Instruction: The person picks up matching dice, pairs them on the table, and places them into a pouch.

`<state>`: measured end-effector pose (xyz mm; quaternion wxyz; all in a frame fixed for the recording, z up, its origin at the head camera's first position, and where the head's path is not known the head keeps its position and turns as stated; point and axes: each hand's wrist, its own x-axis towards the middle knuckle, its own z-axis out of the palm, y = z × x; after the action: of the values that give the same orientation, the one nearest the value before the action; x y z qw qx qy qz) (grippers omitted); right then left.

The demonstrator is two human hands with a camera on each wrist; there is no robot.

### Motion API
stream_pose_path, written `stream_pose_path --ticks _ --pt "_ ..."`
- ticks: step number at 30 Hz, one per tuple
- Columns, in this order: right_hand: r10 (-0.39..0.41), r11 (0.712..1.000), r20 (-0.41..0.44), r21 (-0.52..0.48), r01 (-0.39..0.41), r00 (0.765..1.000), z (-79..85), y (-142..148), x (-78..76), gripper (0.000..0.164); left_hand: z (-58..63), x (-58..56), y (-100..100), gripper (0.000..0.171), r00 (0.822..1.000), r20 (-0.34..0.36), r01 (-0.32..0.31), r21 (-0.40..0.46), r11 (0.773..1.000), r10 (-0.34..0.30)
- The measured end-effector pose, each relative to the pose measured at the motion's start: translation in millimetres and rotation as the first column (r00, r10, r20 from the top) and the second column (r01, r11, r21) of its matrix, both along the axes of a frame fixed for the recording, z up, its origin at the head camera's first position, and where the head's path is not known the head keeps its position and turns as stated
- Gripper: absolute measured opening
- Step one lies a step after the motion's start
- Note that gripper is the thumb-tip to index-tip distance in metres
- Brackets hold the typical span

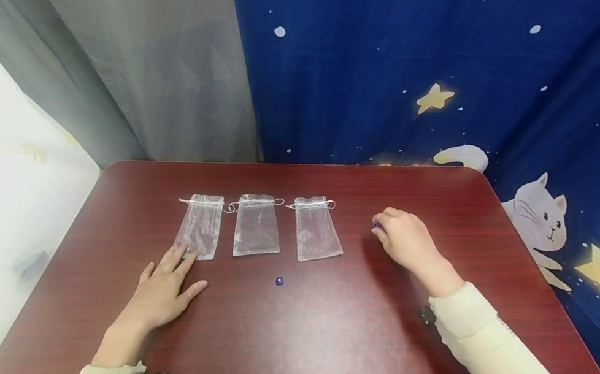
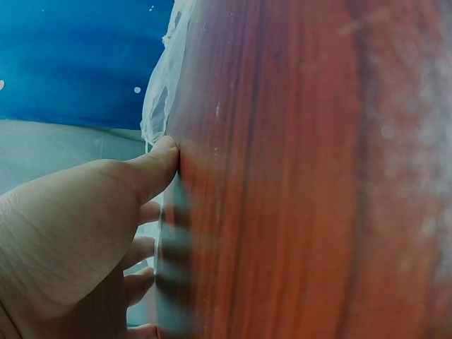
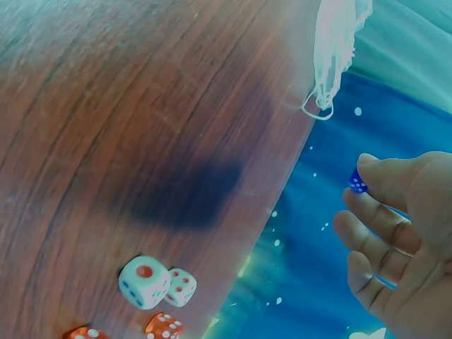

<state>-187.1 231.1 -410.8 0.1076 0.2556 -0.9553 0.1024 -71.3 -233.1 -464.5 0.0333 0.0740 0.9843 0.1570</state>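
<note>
We see a cubic, white-dotted blue die [image 3: 358,183] pinched by the right hand [image 1: 407,239] between thumb and forefinger, right of three flat, sheer drawstring bags [image 1: 257,228]. The left hand [image 1: 161,296], fingers loosely spread, touches the leftmost bag [image 1: 202,225]. A second blue die [image 1: 279,281] sits on the glossy, wood-grained table [image 1: 327,338].

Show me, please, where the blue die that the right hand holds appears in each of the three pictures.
Head view: the blue die is right of centre, pinched by the right hand.
Left wrist view: it is not in this picture.
Right wrist view: the blue die is toward the right, near mid-height.
Shared landmark: the blue curtain, visible in all three views.
</note>
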Motion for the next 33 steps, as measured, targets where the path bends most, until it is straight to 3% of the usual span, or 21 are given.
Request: stream_pose_path --ticks 12,33 --pt "0.019 0.999 0.028 0.032 -0.02 0.999 1.4 -16 2.3 0.015 -0.8 -0.9 0 0.075 1.0 0.021 -0.004 0.007 1.0 0.004" --pt "0.095 0.994 -0.003 0.054 -0.095 0.995 -2.6 -47 12.3 0.017 -0.7 -0.5 -1 0.074 1.0 0.008 -0.003 0.006 1.0 0.003"
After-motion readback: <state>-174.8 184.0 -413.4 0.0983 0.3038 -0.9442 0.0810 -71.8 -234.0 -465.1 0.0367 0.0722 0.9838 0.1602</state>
